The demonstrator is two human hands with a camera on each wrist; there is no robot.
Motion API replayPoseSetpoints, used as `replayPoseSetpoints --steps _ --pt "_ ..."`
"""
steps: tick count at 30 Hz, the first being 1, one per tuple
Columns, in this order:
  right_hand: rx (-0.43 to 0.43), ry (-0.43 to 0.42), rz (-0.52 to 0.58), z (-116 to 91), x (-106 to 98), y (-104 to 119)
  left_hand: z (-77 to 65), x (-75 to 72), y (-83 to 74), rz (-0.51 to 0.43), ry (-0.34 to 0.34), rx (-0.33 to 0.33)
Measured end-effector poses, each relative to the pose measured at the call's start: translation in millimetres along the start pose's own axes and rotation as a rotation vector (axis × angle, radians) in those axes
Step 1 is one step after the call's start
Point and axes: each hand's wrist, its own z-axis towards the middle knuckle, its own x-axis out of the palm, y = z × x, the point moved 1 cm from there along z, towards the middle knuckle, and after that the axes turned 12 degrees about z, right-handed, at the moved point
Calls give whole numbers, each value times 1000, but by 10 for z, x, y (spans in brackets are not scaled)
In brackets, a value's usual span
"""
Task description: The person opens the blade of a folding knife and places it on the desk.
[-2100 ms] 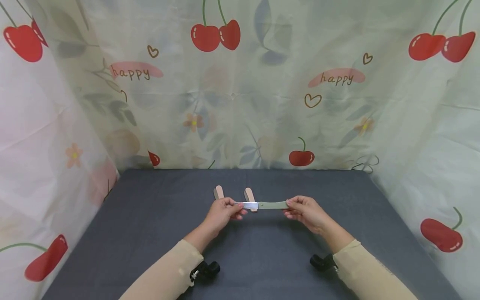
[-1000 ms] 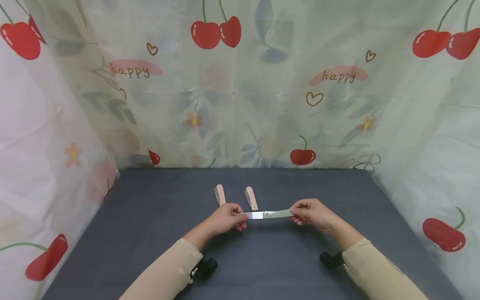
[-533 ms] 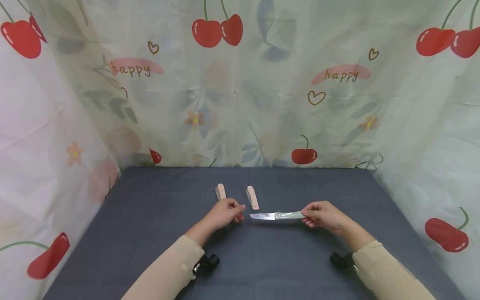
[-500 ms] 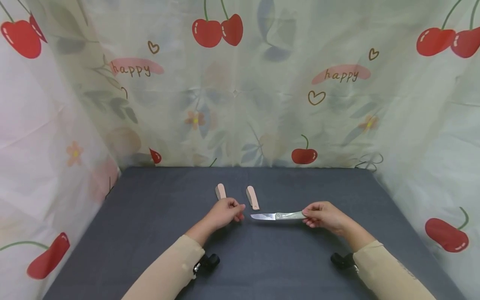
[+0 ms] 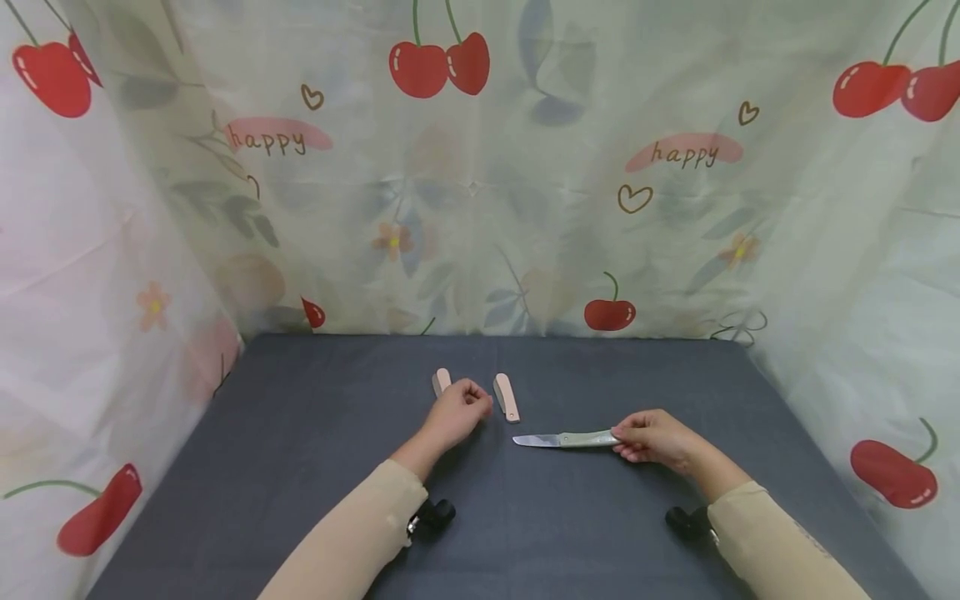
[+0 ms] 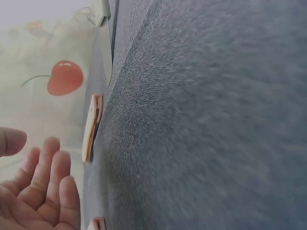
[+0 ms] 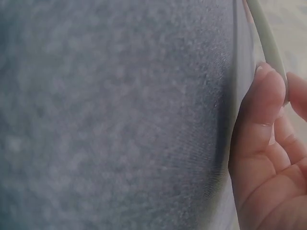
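Observation:
My right hand [image 5: 656,437] pinches the end of a pale green folding knife [image 5: 583,439] between thumb and fingers. Its blade is unfolded and points left, low over the dark cloth. The right wrist view shows the thumb against the green handle [image 7: 269,45]. My left hand [image 5: 455,414] holds nothing; in the left wrist view its fingers [image 6: 48,172] are apart from the thumb and loosely bent. Just right of that hand lies a folded pink knife [image 5: 506,398]. A second folded pink knife [image 5: 442,381] lies behind the left hand, which hides its near end.
A dark grey cloth [image 5: 300,467] covers the table. Printed curtains [image 5: 480,250] with cherries rise along its back and both sides. Black wrist cameras [image 5: 435,517] sit under the forearms.
The left fingers have let go of the blade, and that hand has moved slightly up toward the pink knives. The right hand has drawn the green knife to the right and a little nearer.

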Motion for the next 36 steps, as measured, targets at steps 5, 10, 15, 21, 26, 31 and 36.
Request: replayPoseSetpoints --steps 5,10,15,21,26,31,36 --pt "39 -50 -61 25 18 0 123 77 -40 113 -93 -36" --pt "78 -145 -142 62 41 0 258 170 -88 187 -80 -75" --pt "93 -175 -165 76 59 7 351 217 -144 247 -63 -115" --pt "101 -200 -199 82 58 38 416 260 -182 316 -56 -159" --pt "109 -237 -250 104 55 38 433 310 -235 384 -47 -171" --pt "111 -265 -276 99 82 60 454 365 -261 474 -15 -187" --pt "122 -269 -277 62 94 93 491 376 -244 471 18 -213"
